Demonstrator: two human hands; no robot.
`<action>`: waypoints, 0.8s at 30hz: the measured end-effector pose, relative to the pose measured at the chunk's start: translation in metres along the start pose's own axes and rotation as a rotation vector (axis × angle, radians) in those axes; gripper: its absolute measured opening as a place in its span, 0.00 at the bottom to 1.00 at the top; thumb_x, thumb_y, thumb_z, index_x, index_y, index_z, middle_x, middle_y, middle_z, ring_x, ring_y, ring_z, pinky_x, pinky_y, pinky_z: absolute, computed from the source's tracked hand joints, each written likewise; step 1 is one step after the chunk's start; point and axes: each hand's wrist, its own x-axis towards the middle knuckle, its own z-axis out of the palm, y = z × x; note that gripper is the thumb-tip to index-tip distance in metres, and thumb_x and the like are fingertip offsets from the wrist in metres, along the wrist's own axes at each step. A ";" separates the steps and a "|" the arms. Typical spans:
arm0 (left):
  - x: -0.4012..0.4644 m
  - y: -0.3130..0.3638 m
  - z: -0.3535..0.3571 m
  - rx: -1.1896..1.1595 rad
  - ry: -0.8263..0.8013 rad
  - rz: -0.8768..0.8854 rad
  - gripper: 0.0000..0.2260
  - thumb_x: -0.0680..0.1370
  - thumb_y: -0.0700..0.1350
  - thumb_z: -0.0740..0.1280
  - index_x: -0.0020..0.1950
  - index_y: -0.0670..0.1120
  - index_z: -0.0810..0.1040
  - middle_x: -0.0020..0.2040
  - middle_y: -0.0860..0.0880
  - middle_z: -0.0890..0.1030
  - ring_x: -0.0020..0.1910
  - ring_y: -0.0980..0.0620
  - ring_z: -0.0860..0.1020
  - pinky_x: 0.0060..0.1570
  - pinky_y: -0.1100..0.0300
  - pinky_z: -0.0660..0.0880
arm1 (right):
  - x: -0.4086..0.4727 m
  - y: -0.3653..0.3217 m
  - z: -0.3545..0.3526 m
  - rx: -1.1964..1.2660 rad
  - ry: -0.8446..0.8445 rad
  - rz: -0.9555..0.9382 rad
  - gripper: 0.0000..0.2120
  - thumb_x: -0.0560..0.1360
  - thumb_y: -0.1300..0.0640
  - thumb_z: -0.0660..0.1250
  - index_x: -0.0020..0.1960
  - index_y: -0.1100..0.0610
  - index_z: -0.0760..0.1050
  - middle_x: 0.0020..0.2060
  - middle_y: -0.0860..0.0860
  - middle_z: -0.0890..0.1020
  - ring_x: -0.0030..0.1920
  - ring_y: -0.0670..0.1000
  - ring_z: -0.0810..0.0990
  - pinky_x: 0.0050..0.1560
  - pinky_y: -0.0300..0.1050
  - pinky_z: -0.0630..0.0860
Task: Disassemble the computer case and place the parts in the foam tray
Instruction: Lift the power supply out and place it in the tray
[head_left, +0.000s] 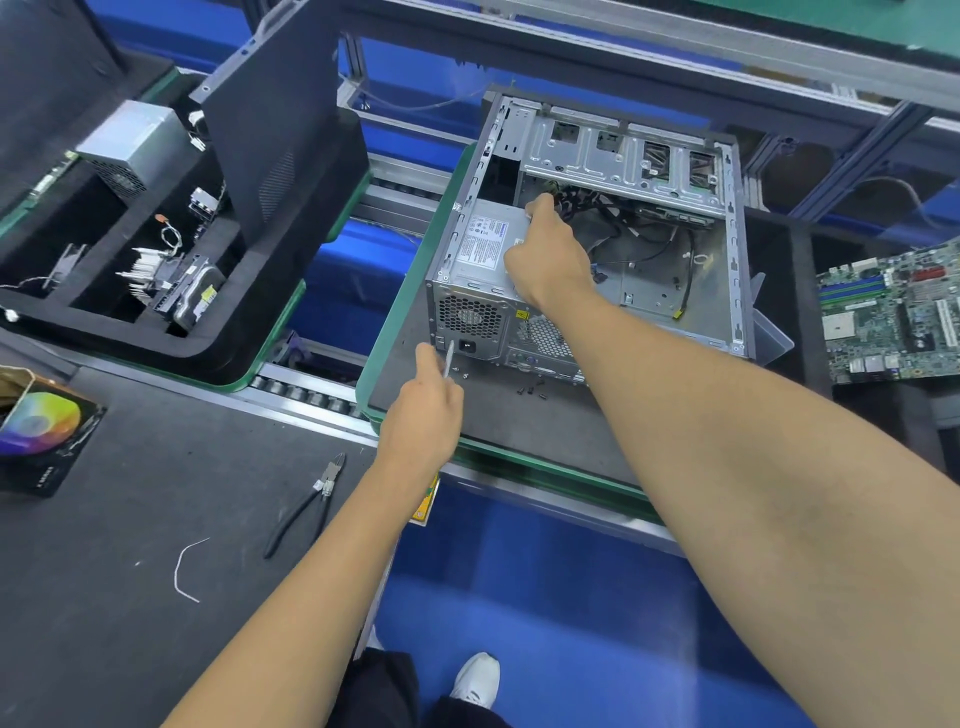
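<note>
Computer case (597, 234) lies on its side, open face up, on a dark mat with a green edge, at the centre of the bench (156, 519). Power supply (483, 244) sits in the case's near-left corner.

Right hand (545, 260) reaches into the case and rests on top of the power supply; its fingers (537, 205) curl over the unit's far edge, beside the black cable bundle (623, 208). How firm the hold is cannot be told.

Left hand (423, 410) hovers near the case's rear panel, fingers closed round a thin silver screwdriver (448, 358) whose tip points up toward the power supply's rear grille.

Loose screws (532, 387) lie on the mat just beside the rear panel.

Foam tray (218, 358) stands well apart on the left, holding removed parts. Motherboard (893, 317) lies at right. Cutting pliers (306, 506) lie on the bench.
</note>
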 end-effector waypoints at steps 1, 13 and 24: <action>0.001 0.005 -0.006 0.007 0.024 0.053 0.02 0.84 0.43 0.55 0.55 0.46 0.62 0.40 0.43 0.78 0.37 0.38 0.76 0.34 0.48 0.71 | 0.000 0.000 0.000 0.000 0.001 0.001 0.23 0.72 0.64 0.59 0.66 0.56 0.64 0.57 0.54 0.78 0.47 0.59 0.76 0.43 0.50 0.69; 0.062 0.069 -0.075 -0.033 0.112 0.249 0.06 0.82 0.45 0.64 0.57 0.48 0.69 0.50 0.48 0.73 0.44 0.47 0.74 0.40 0.51 0.71 | 0.004 0.002 0.004 0.035 0.000 0.043 0.25 0.71 0.63 0.59 0.67 0.53 0.64 0.57 0.55 0.79 0.46 0.61 0.77 0.44 0.51 0.71; 0.195 0.136 -0.041 -0.772 -0.220 -0.097 0.02 0.82 0.41 0.67 0.51 0.43 0.75 0.49 0.39 0.78 0.54 0.31 0.83 0.50 0.32 0.81 | -0.006 0.001 -0.008 0.207 0.125 0.056 0.22 0.74 0.60 0.58 0.66 0.48 0.60 0.56 0.49 0.79 0.48 0.57 0.80 0.44 0.53 0.75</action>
